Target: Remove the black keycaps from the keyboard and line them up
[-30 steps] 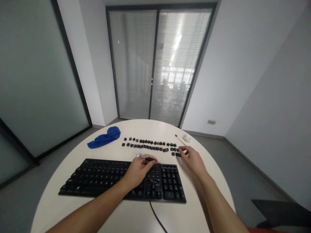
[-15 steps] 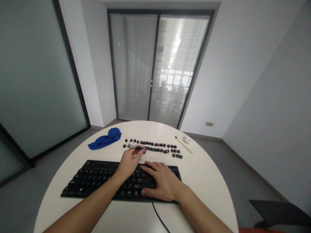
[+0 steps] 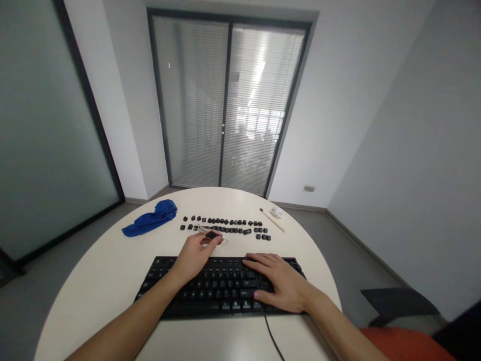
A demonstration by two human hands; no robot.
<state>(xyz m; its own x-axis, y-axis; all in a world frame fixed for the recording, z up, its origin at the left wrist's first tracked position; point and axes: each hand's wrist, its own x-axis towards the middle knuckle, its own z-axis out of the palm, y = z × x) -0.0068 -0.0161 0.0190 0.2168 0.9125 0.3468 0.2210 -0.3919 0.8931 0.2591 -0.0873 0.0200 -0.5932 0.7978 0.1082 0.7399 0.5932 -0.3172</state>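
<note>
My left hand [image 3: 195,254] is held above the far edge of the black keyboard [image 3: 203,296], thumb and fingers closed on a keycap puller [image 3: 212,234]. This is a small dark piece with thin wire showing on either side. My right hand [image 3: 281,280] lies on the keyboard's right part, palm down, with its fingers spread and the thumb apart. Just beyond my left hand, several loose black keycaps [image 3: 236,230] stand in rows on the table. My left hand hides a few of them.
A crumpled blue cloth [image 3: 152,218] lies at the table's far left. On the far right are a thin pale brush [image 3: 273,220] and a small white item [image 3: 276,212]. The keyboard's cable [image 3: 273,337] runs off the near side of the round white table [image 3: 90,281].
The keyboard has slid to the right and turned slightly straighter, with my right hand on it. My left hand still holds the puller over the far edge. The view has swung a little right.
</note>
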